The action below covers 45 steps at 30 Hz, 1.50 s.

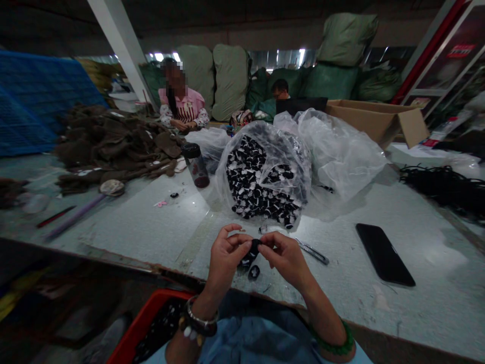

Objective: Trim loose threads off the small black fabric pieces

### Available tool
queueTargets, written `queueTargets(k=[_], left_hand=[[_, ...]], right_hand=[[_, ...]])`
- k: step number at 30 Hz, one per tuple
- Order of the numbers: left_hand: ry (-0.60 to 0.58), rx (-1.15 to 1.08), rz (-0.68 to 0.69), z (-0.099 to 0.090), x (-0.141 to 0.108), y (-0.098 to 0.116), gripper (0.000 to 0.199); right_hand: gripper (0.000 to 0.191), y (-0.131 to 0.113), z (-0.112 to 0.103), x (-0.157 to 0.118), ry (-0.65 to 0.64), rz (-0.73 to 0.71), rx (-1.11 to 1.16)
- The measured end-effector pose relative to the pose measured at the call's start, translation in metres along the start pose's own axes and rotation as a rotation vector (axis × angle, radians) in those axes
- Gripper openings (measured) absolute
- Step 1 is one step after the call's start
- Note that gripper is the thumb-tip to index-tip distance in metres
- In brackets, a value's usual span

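Between the fingertips of both hands, just above the table's front edge, is a small black fabric piece. My left hand pinches its left side with thumb and forefinger. From the right, my right hand pinches the same piece. Another small black piece with a white patch lies on the table below my hands, beside more dark pieces partly hidden by my left fingers. Behind my hands, a clear plastic bag lies open towards me, full of small black-and-white pieces. Metal thread snips or tweezers rest right of my right hand.
A black phone lies at right, near black cords. A dark-lidded bottle stands left of the bag. Brown garments pile up at left. Below the edge is a red bin. Two people sit across the table.
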<state>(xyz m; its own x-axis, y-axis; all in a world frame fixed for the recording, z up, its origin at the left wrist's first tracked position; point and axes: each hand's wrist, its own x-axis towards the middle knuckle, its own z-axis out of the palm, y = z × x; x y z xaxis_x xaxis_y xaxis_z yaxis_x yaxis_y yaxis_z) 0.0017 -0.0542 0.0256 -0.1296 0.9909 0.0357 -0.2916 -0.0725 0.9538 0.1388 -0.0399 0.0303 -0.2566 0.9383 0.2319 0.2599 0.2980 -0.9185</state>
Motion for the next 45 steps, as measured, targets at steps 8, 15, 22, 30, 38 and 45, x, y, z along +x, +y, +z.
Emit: queueTargets(k=[8, 15, 22, 30, 38, 45], left_hand=[[0.011, 0.312, 0.16, 0.002, -0.003, -0.001, 0.025], [0.013, 0.48, 0.262, 0.007, -0.006, 0.001, 0.021], [0.079, 0.391, 0.276, 0.014, -0.01, -0.004, 0.025], [-0.021, -0.159, -0.063, 0.014, 0.004, -0.005, 0.035], [-0.096, -0.481, -0.406, 0.006, 0.003, -0.007, 0.038], [-0.342, -0.346, -0.313, -0.004, 0.004, 0.002, 0.034]], right_hand=[[0.004, -0.003, -0.009, 0.002, -0.07, -0.058, -0.105], [0.01, -0.001, 0.002, 0.002, 0.119, -0.187, -0.334], [0.018, 0.006, 0.005, 0.004, 0.12, -0.285, -0.486], [0.006, 0.019, 0.009, 0.002, -0.051, 0.244, 0.84], [0.007, 0.027, 0.012, -0.001, -0.29, 0.325, 1.252], [0.008, 0.019, 0.002, -0.001, -0.323, 0.331, 1.085]])
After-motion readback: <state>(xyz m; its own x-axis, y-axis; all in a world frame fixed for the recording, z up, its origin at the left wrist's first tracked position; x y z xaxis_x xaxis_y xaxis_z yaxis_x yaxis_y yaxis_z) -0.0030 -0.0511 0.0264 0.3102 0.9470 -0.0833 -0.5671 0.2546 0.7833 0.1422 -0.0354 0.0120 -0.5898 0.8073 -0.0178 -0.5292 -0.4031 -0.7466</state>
